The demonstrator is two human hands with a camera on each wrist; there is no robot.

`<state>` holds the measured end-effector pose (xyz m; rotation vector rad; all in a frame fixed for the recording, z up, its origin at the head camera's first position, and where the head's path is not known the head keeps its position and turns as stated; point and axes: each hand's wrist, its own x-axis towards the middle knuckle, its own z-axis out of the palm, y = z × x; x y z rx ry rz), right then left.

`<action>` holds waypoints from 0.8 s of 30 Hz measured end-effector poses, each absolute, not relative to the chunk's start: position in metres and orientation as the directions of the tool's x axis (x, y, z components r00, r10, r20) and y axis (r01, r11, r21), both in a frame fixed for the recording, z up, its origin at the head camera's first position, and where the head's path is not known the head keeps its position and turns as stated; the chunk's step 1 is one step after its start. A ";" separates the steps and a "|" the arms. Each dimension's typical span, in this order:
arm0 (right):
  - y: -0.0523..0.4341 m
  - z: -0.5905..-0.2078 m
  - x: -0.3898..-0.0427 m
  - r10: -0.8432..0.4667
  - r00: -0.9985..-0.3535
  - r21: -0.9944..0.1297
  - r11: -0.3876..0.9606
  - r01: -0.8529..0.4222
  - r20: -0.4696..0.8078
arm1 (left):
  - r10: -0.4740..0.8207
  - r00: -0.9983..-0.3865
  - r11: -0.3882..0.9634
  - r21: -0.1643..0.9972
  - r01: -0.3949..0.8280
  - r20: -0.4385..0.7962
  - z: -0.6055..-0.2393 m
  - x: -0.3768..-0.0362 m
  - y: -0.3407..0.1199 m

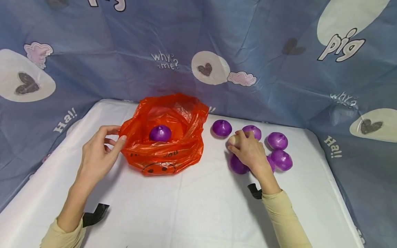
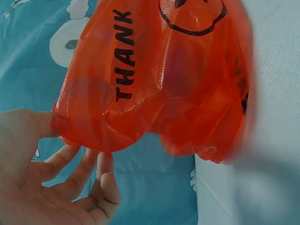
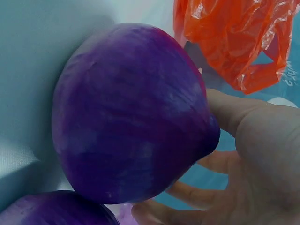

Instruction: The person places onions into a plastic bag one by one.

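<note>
Head view: left hand (image 1: 100,155) pinches left rim of red bag (image 1: 169,148), left of centre; purple onion (image 1: 160,133) inside. Right hand (image 1: 249,151), right of centre, grips pale round thing (image 1: 233,140), largely covered, long axis unclear. Bag lies to its left; left hand nearer bag.

Left wrist view: bag contents unclear.

Right wrist view: large onion (image 3: 131,117) hides right hand's grip; second onion (image 3: 56,211) cut off, lower left.

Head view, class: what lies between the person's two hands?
Between the left hand and right hand, the head view shows the red bag holding a purple bulb, then white table with another bulb farther back.
</note>
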<state>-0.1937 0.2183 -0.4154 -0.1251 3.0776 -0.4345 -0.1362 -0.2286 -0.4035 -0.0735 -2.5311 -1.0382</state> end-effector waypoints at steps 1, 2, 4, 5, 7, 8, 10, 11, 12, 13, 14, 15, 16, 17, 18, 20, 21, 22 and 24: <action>0.218 -0.415 -0.194 -0.087 -0.996 -0.275 0.958 -0.076 -0.027 | -0.102 -0.918 0.723 0.662 0.197 0.383 -0.404 -0.136 -0.229; 0.218 -0.415 -0.194 -0.089 -0.996 -0.273 0.959 -0.077 -0.031 | -0.103 -0.918 0.723 0.663 0.196 0.383 -0.404 -0.136 -0.229; 0.218 -0.415 -0.195 -0.090 -0.995 -0.268 0.960 -0.076 -0.039 | -0.104 -0.920 0.723 0.664 0.192 0.379 -0.404 -0.136 -0.228; 0.218 -0.415 -0.195 -0.089 -0.995 -0.269 0.960 -0.075 -0.041 | -0.104 -0.920 0.723 0.664 0.191 0.377 -0.404 -0.136 -0.228; 0.218 -0.416 -0.195 -0.086 -0.995 -0.271 0.960 -0.070 -0.047 | -0.104 -0.920 0.724 0.663 0.190 0.378 -0.405 -0.136 -0.228; 0.218 -0.416 -0.195 -0.085 -0.995 -0.270 0.961 -0.068 -0.050 | -0.105 -0.920 0.724 0.663 0.190 0.378 -0.405 -0.136 -0.229; 0.218 -0.415 -0.195 -0.079 -0.996 -0.267 0.962 -0.063 -0.050 | -0.104 -0.920 0.725 0.662 0.191 0.379 -0.405 -0.136 -0.229; 0.218 -0.415 -0.195 -0.077 -0.996 -0.265 0.962 -0.062 -0.049 | -0.104 -0.919 0.725 0.662 0.192 0.381 -0.405 -0.136 -0.229; 0.218 -0.415 -0.195 -0.076 -0.996 -0.262 0.963 -0.061 -0.048 | -0.105 -0.918 0.725 0.661 0.193 0.382 -0.405 -0.136 -0.229; 0.218 -0.415 -0.195 -0.075 -0.996 -0.260 0.964 -0.060 -0.046 | -0.105 -0.918 0.725 0.661 0.192 0.382 -0.405 -0.136 -0.229; 0.218 -0.415 -0.195 -0.074 -0.996 -0.256 0.965 -0.061 -0.044 | -0.105 -0.918 0.726 0.661 0.191 0.382 -0.405 -0.136 -0.229; 0.218 -0.415 -0.195 -0.073 -0.996 -0.256 0.965 -0.061 -0.040 | -0.105 -0.918 0.726 0.661 0.191 0.381 -0.405 -0.135 -0.229; 0.218 -0.416 -0.195 -0.073 -0.997 -0.256 0.965 -0.061 -0.039 | -0.106 -0.919 0.726 0.661 0.190 0.380 -0.405 -0.135 -0.229; 0.217 -0.416 -0.195 -0.076 -0.996 -0.257 0.964 -0.064 -0.037 | -0.107 -0.919 0.726 0.661 0.188 0.379 -0.405 -0.135 -0.229; 0.217 -0.417 -0.195 -0.078 -0.996 -0.259 0.964 -0.067 -0.035 | -0.108 -0.920 0.727 0.661 0.186 0.377 -0.405 -0.135 -0.229; 0.217 -0.418 -0.194 -0.082 -0.996 -0.268 0.961 -0.070 -0.033 | -0.108 -0.920 0.730 0.658 0.184 0.376 -0.404 -0.135 -0.228; 0.217 -0.418 -0.194 -0.085 -0.996 -0.276 0.958 -0.073 -0.030 | -0.108 -0.920 0.731 0.657 0.183 0.376 -0.404 -0.135 -0.228; 0.217 -0.419 -0.194 -0.092 -0.995 -0.285 0.955 -0.082 -0.024 | -0.108 -0.920 0.733 0.656 0.182 0.376 -0.404 -0.135 -0.228; 0.217 -0.420 -0.194 -0.108 -0.994 -0.306 0.947 -0.101 -0.009 | -0.107 -0.920 0.733 0.655 0.183 0.377 -0.404 -0.135 -0.228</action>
